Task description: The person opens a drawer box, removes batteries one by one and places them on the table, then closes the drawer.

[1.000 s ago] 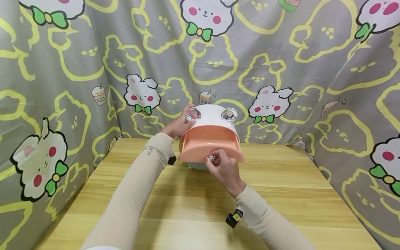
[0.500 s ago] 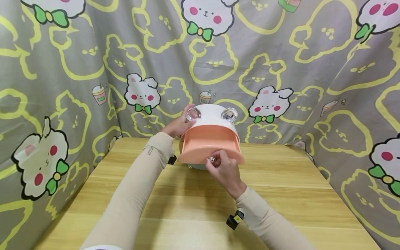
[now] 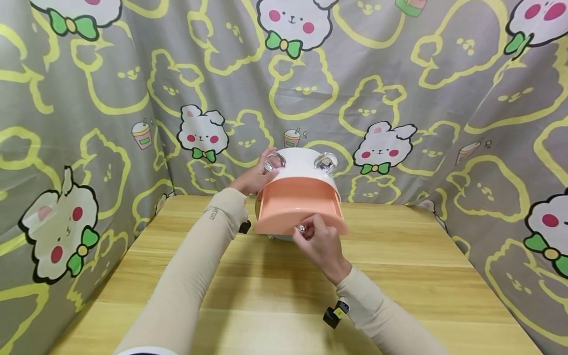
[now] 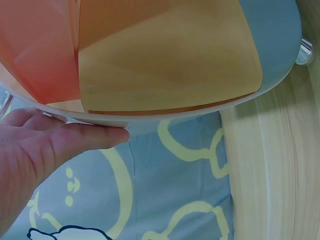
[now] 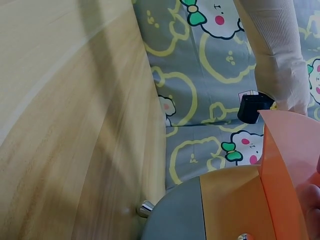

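Observation:
A small rounded storage box [image 3: 303,159] with a white top, clear ear-like loops and an orange drawer [image 3: 277,224] stands at the table's middle back. The drawer is pulled partway out, and nothing shows in its visible inside. My right hand [image 3: 320,245] pinches the shiny silver knob [image 3: 301,229] on the drawer's front. Against the box's left side lies my left hand [image 3: 255,178], near the left loop. In the left wrist view, that hand's thumb [image 4: 95,136] stretches straight along the white shell. Below the drawer are a tan front panel [image 4: 170,60] and a grey-blue base [image 4: 280,35].
A light wood-grain table [image 3: 275,305] carries the box. Grey curtains [image 3: 248,88] with yellow outlines and rabbit faces hang behind and on both sides. A silver foot [image 5: 145,208] of the box shows in the right wrist view. Each wrist wears a black camera [image 3: 334,315].
The orange drawer has come slightly farther out toward me, its front a little lower in the head view. My right hand has moved with it; the left hand has stayed in place.

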Tool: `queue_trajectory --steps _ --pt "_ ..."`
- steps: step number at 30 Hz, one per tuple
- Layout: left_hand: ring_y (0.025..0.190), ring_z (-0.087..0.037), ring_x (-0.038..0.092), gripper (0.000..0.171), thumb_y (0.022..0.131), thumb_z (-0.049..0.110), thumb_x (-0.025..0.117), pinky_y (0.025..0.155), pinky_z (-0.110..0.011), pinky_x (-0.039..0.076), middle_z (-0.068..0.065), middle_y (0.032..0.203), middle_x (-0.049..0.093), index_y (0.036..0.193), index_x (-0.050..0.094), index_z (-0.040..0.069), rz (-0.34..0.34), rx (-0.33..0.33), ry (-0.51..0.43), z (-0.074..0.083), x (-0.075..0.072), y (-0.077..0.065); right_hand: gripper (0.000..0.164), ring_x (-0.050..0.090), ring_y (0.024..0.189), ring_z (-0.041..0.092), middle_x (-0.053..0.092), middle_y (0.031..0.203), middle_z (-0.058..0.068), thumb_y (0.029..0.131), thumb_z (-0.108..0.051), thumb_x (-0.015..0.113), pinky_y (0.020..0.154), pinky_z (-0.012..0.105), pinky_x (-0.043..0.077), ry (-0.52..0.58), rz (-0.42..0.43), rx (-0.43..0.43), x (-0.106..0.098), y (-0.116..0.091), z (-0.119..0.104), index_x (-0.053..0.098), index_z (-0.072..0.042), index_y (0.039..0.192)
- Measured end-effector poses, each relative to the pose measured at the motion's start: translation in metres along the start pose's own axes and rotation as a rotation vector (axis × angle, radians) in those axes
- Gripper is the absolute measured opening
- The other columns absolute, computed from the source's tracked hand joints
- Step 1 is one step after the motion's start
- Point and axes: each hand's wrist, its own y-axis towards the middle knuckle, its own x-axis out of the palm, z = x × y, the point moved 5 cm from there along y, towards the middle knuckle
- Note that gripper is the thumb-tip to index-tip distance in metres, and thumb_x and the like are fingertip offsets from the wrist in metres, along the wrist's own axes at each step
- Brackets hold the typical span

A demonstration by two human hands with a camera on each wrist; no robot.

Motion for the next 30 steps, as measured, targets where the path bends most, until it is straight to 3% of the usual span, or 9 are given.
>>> queue_trajectory --steps 16,21,27,30 --pt "0.083 -0.027 0.054 0.068 0.093 0.031 0.05 0.06 -0.036 0.05 -0.019 0.092 0.052 0.139 0.003 0.044 -0.004 0.002 -0.009 0.001 -0.001 -0.001 0.019 0.052 0.047 0.003 0.057 0.06 -0.002 0.073 -0.013 0.066 0.041 0.016 0.04 -0.011 -0.012 -0.005 0.0 -0.002 -0.004 0.048 -0.009 0.077" --pt "0.084 -0.027 0.053 0.068 0.094 0.023 0.05 0.065 -0.036 0.049 -0.019 0.091 0.051 0.142 0.004 0.034 -0.008 -0.011 -0.029 0.014 0.0 -0.009 0.019 0.052 0.047 0.003 0.057 0.06 -0.002 0.073 -0.013 0.066 0.041 0.016 0.041 -0.013 -0.014 -0.002 0.0 -0.003 -0.004 0.048 -0.008 0.077" --pt "0.081 -0.026 0.053 0.067 0.093 0.029 0.051 0.064 -0.036 0.049 -0.018 0.089 0.051 0.141 0.006 0.04 0.039 0.002 -0.01 -0.001 0.0 -0.001 0.019 0.053 0.047 0.002 0.058 0.059 -0.002 0.072 -0.012 0.067 0.041 0.016 0.041 -0.018 -0.01 -0.007 0.001 -0.003 -0.005 0.048 -0.009 0.077" --pt "0.079 -0.026 0.053 0.066 0.093 0.028 0.051 0.063 -0.036 0.049 -0.017 0.086 0.05 0.141 0.006 0.039 0.041 0.003 -0.021 0.0 0.0 -0.001 0.02 0.053 0.047 0.002 0.058 0.06 -0.003 0.072 -0.012 0.067 0.041 0.015 0.041 -0.019 -0.004 -0.008 0.001 -0.003 -0.006 0.048 -0.009 0.077"
